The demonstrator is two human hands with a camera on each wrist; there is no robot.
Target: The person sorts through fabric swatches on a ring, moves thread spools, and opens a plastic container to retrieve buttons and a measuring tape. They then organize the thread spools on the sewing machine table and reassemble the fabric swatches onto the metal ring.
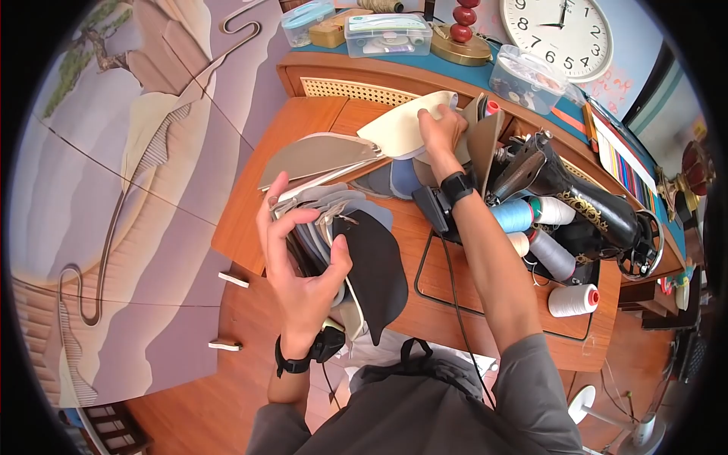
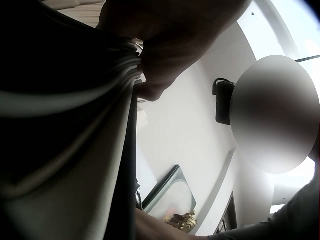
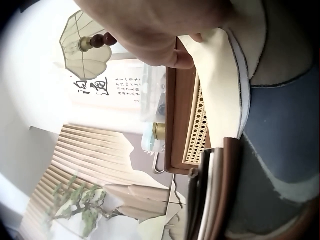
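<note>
My right hand [image 1: 444,133] pinches the upper edge of a curved cream leather-like sheet [image 1: 390,129], with the thumb on its face; the right wrist view shows the same sheet [image 3: 212,75] under the fingers. Blue-grey sheets [image 1: 406,178] lie below it. Nearer the body, my left hand [image 1: 299,273] grips a thick bundle of grey, white and black sheets, its fingers bent at the bound top edge. A black curved sheet [image 1: 371,265] forms the bundle's right face. In the left wrist view the layered sheets [image 2: 75,150] hang dark and close below the left hand [image 2: 155,55].
A black sewing machine [image 1: 584,197] stands on the right of the wooden table [image 1: 447,265], beside several thread spools [image 1: 572,300]. Taupe folded sheets [image 1: 322,159] lie at the left. Clear boxes [image 1: 388,36] and a lamp base [image 1: 461,49] line the back shelf. A cable [image 1: 455,303] crosses the table.
</note>
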